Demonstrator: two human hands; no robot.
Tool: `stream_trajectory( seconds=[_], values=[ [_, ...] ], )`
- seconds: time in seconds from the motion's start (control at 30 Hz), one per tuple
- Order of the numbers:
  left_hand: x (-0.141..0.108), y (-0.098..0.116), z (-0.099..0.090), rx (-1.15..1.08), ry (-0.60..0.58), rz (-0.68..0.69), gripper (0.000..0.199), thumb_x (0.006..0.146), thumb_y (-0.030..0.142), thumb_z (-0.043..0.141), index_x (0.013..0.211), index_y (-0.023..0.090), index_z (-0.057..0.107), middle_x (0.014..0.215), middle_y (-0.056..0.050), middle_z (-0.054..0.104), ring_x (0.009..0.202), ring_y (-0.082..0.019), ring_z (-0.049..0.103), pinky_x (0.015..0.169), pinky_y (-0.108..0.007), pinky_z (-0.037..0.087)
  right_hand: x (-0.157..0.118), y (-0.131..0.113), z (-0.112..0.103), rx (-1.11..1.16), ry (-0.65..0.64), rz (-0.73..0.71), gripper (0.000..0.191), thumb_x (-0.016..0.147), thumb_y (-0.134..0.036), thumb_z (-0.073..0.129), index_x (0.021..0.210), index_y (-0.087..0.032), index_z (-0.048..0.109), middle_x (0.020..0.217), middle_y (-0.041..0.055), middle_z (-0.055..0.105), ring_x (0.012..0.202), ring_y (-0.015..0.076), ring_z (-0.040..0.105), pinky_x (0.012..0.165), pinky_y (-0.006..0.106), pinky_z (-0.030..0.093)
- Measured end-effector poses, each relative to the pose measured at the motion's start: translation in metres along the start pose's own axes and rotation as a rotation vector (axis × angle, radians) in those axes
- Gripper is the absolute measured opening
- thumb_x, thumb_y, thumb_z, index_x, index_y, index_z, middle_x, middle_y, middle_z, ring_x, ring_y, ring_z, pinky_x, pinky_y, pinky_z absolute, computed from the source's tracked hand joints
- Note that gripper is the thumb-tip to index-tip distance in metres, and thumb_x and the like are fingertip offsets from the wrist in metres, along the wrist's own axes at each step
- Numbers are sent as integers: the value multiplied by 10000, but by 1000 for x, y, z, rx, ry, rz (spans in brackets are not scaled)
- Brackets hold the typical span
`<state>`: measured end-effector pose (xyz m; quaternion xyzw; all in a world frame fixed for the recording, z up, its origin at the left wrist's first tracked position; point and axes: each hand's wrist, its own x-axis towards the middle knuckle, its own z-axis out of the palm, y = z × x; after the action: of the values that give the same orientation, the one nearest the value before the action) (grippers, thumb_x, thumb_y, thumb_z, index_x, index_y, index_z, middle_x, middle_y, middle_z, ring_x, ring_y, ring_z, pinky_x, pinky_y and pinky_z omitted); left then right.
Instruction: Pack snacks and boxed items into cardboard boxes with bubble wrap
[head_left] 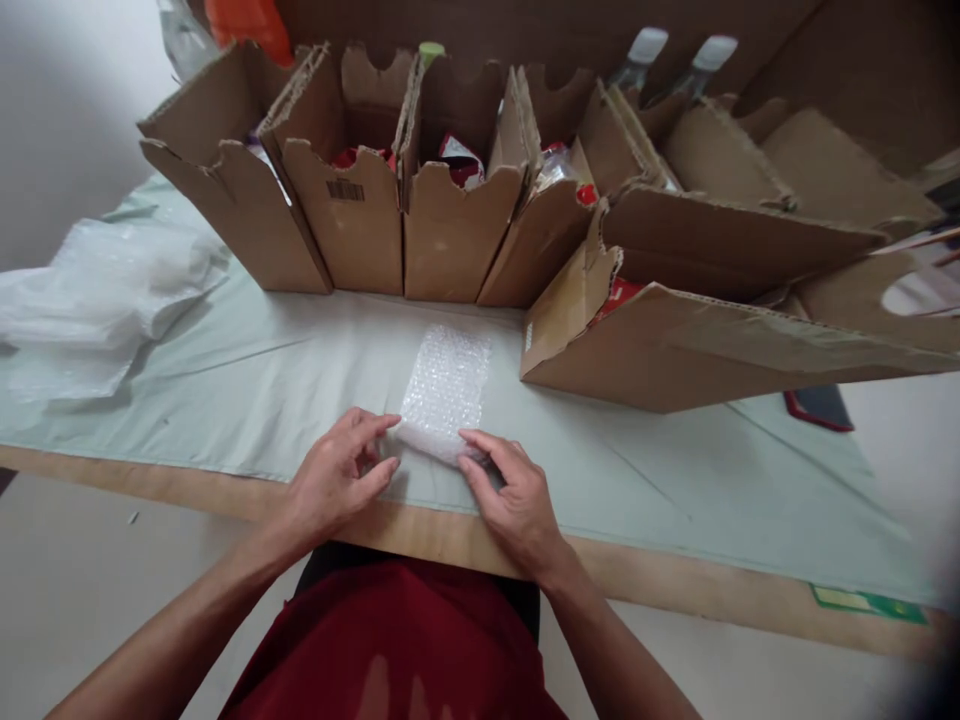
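A small sheet of clear bubble wrap [448, 375] lies on the pale green cloth in front of me. Its near end is folded or rolled into a thicker band, and whether anything is inside I cannot tell. My left hand [349, 470] is beside the left end of that band, thumb and index finger apart, the index fingertip close to the edge. At the right end, my right hand [517, 495] has its thumb and index finger on the band, pinching it. The right hand's other fingers are curled partly out of sight.
Several open cardboard boxes [457, 240] with packets inside stand in a row at the back. A long cardboard box [660, 340] is angled at the right. Loose bubble wrap [127, 290] is heaped at the left. Two capped bottles [649, 48] show behind the boxes.
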<state>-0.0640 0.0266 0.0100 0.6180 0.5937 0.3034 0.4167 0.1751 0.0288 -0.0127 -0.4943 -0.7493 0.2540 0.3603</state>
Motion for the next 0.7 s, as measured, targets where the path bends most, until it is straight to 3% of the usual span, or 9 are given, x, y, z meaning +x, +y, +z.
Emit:
stream_trajectory(
  seconds=[0.13,0.27,0.37,0.57,0.7],
  values=[
    [0,3,3,42,46,111,418,886,302,621,1293,218,669,1140,-69,660,642,-93,583,519,-227,489,9,1,0,22,-62,59,260,994,-254,584,1225,-243,703,1083,53,782,925,216,718,887,386,563],
    [12,3,14,154,72,83,381,937,295,558,1290,201,669,814,-4,700,622,-126,594,596,-253,499,13,0,-4,-11,-146,130,307,978,-250,577,1265,-250,686,1081,48,780,895,217,713,869,383,563],
    [20,2,19,292,66,73,356,932,284,560,1255,204,687,766,-3,705,649,-157,621,630,-279,490,15,2,-3,-46,-136,131,308,974,-242,584,1268,-235,674,1004,44,777,831,215,706,792,365,567],
    [23,1,19,455,51,94,373,929,256,578,1291,219,662,826,-19,732,683,-182,638,661,-295,479,4,-7,-9,-296,145,-204,215,992,-169,581,1188,-212,659,1070,89,746,947,234,696,822,392,515],
    [24,3,21,509,30,58,389,941,236,564,1319,193,647,835,-29,725,721,-200,655,695,-311,496,2,-12,-9,-362,-56,-361,200,977,-183,616,1172,-180,663,1186,111,737,1079,272,673,911,432,472]
  ],
)
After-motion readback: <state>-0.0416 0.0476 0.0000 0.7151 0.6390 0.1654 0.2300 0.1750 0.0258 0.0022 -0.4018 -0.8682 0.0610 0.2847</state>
